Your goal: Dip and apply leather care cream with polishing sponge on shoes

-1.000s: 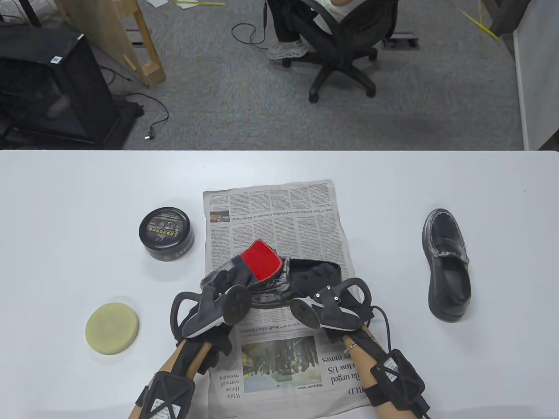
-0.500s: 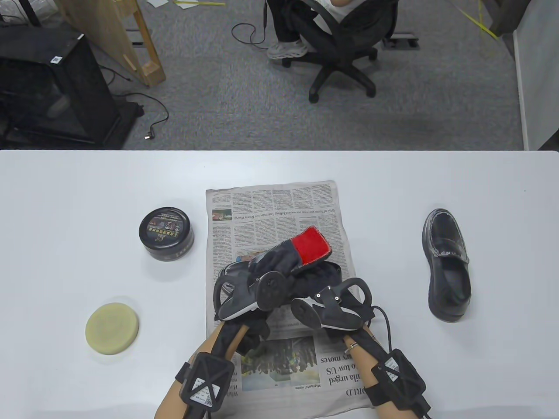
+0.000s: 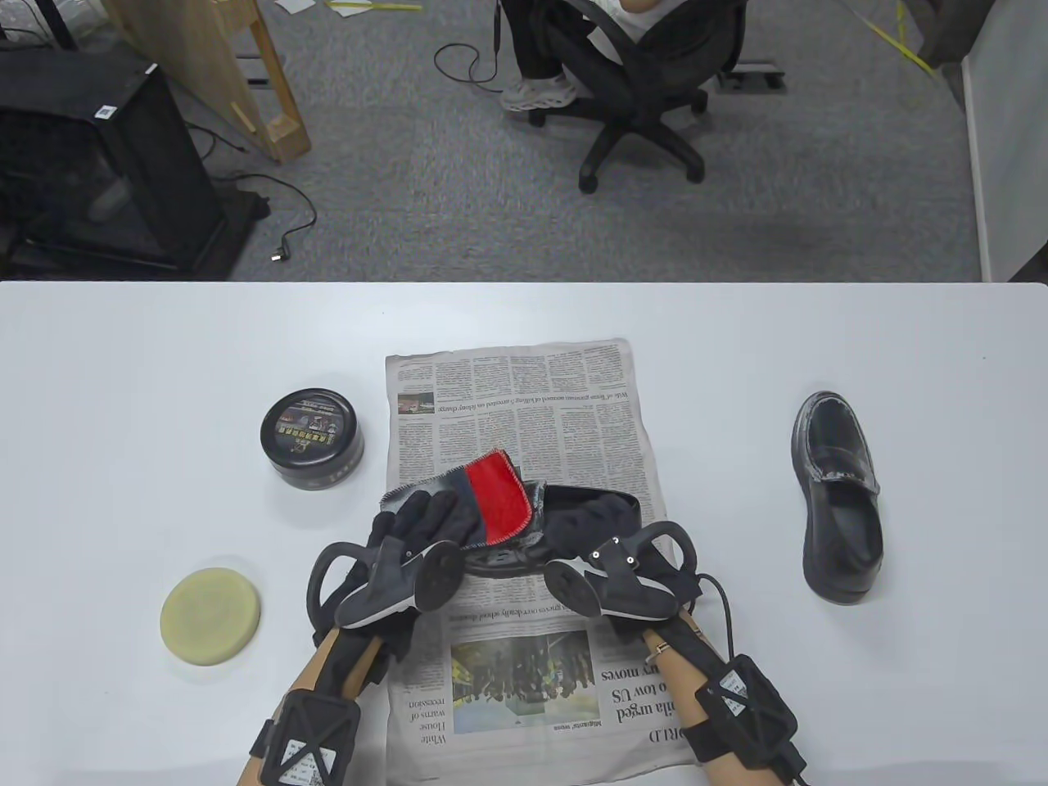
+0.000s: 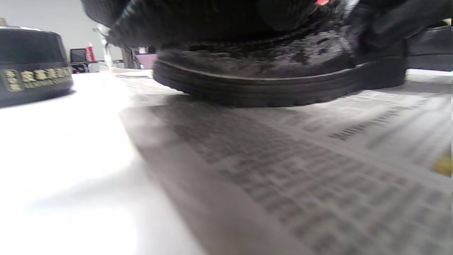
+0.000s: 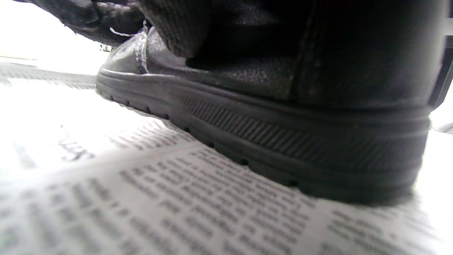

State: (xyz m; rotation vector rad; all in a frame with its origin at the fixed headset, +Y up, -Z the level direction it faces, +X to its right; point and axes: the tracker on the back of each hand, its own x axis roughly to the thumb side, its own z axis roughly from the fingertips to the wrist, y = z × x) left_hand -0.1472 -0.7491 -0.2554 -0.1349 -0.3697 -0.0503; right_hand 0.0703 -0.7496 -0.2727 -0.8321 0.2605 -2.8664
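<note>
Shoe (image 3: 565, 524) lay at lower centre of the frame on the newspaper (image 3: 524, 393), its long axis left-right, toe toward the left. Your left hand (image 3: 426, 524) pressed a red-and-grey cloth (image 3: 491, 491) on the toe with fingers spread; your right hand (image 3: 606, 532) gripped the heel. Wiping well probably called for short strokes, heel steadied; the sponge (image 3: 210, 616) and cream tin (image 3: 312, 438) sat untouched at left.
</note>
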